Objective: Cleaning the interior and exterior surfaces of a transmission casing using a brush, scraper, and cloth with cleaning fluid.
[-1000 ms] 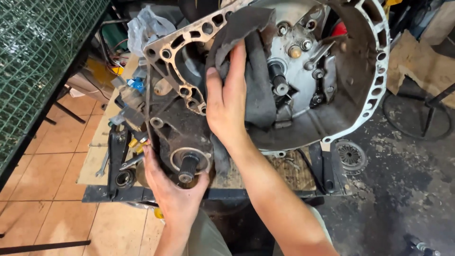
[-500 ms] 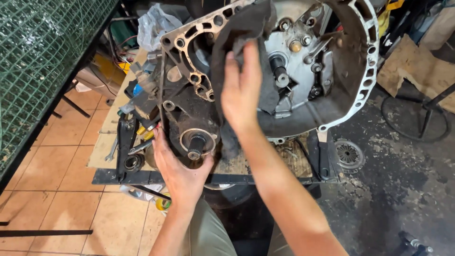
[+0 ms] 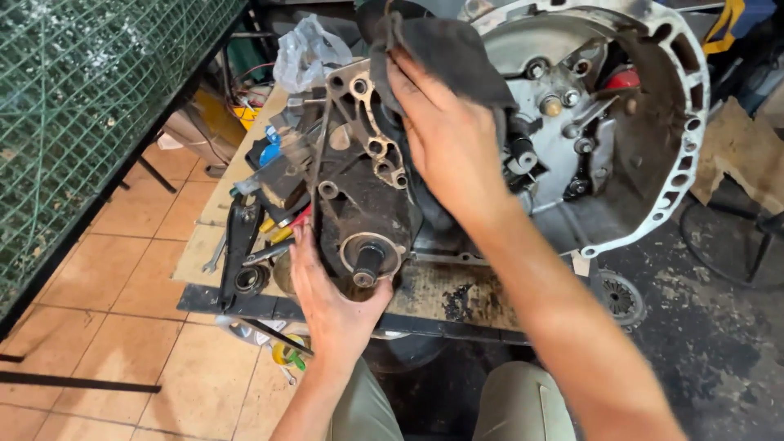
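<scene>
- Green wire mesh (image 3: 73, 106): a panel along the far left, standing over the tan tiled floor (image 3: 106, 278); it carries no sign or label.
- Loose tools (image 3: 245, 245): dark wrenches and yellow-handled pieces lie at the left end of the workbench (image 3: 457, 298), near the casing and within reach of it.
- Crumpled clear plastic bag (image 3: 306, 53): at the back of the bench, unprinted as far as can be seen.
- Left hand (image 3: 331, 306): fingers wrapped up around the lower end of the gearbox casing (image 3: 359, 196), just beside its protruding shaft stub (image 3: 367, 263); the grip appears to steady the casing.
- Right hand (image 3: 449, 139): palm down and fingers flat, pressing a dark rag (image 3: 453, 53) against the casing's upper edge, apparently wiping it.
- Bell housing (image 3: 653, 131): the wide, pale open end of the same unit, tilted toward the viewer, a red part inside.
- Cardboard sheet (image 3: 739, 159): plain brown, on the dark floor at far right.
</scene>
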